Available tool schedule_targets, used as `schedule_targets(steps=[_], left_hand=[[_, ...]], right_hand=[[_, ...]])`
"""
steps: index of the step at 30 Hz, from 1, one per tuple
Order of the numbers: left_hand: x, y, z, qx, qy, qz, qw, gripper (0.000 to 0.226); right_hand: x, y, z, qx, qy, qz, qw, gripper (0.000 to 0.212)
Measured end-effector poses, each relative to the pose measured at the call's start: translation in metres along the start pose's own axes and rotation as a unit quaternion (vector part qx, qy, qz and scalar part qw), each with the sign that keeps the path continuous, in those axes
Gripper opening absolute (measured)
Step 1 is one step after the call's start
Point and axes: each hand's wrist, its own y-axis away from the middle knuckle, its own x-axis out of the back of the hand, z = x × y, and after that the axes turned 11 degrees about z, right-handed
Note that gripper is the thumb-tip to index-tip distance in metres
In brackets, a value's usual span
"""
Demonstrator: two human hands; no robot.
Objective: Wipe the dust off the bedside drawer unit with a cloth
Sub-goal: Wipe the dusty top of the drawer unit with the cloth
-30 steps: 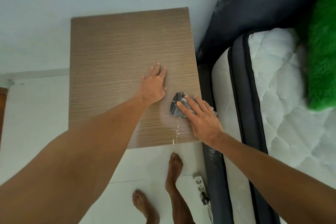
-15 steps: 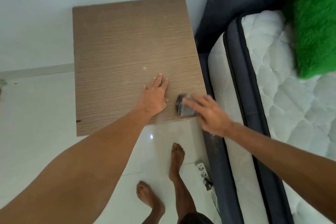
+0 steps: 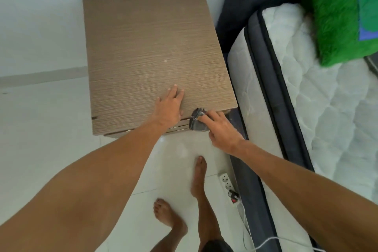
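The left hand [image 3: 168, 108] lies flat and open on the drawer unit [image 3: 151, 51]. At its 3 o'clock, the right hand [image 3: 222, 129] fingers press a grey cloth [image 3: 197, 124] on the front edge.

The brown bedside drawer unit [image 3: 151, 51] looks like matt, ribbed wood-grain laminate. At its five o'clock corner sits a soft grey cloth [image 3: 196, 122]. The white floor tiles [image 3: 47, 133] shine glossy.

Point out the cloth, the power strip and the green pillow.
cloth [image 3: 197, 124], head view, grey fabric below the fingers
power strip [image 3: 226, 182], head view, white socket body
green pillow [image 3: 335, 16], head view, fuzzy green face
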Motion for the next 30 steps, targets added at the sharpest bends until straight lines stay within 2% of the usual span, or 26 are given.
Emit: schedule_targets(steps=[1, 3, 7, 10, 12, 16, 22, 27, 30], left_hand=[[0.0, 0.007, -0.002, 0.0, 0.001, -0.001, 1.0, 0.077], [-0.001, 0.017, -0.004, -0.002, 0.002, 0.002, 1.0, 0.077], [-0.011, 0.032, -0.009, -0.021, -0.047, 0.015, 0.999, 0.083], [-0.017, 0.036, -0.011, -0.03, -0.051, 0.023, 0.998, 0.084], [-0.014, 0.036, -0.01, -0.028, -0.034, 0.015, 0.999, 0.084], [-0.008, 0.033, -0.01, -0.018, -0.015, -0.006, 1.0, 0.084], [-0.007, 0.035, -0.007, -0.007, -0.017, -0.007, 1.0, 0.084], [-0.017, 0.078, -0.016, -0.008, -0.006, 0.063, 0.998, 0.083], [-0.026, 0.108, -0.029, 0.01, -0.036, 0.082, 0.996, 0.092]], right_hand=[[-0.003, 0.01, -0.004, 0.006, -0.003, -0.003, 1.0, 0.064], [0.001, 0.019, -0.008, -0.02, -0.031, 0.041, 0.998, 0.063], [0.023, -0.001, 0.011, -0.132, -0.068, 0.201, 0.968, 0.055], [0.05, -0.032, 0.034, -0.237, -0.057, 0.263, 0.934, 0.051], [0.056, -0.05, 0.049, -0.249, -0.04, 0.235, 0.939, 0.05], [0.035, -0.062, 0.061, -0.244, -0.026, 0.098, 0.964, 0.049], [-0.003, -0.042, -0.001, -0.216, 0.015, 0.109, 0.97, 0.048], [-0.028, -0.036, -0.044, -0.215, 0.04, 0.105, 0.97, 0.051], [-0.036, -0.037, -0.057, -0.213, 0.053, 0.11, 0.969, 0.049]])
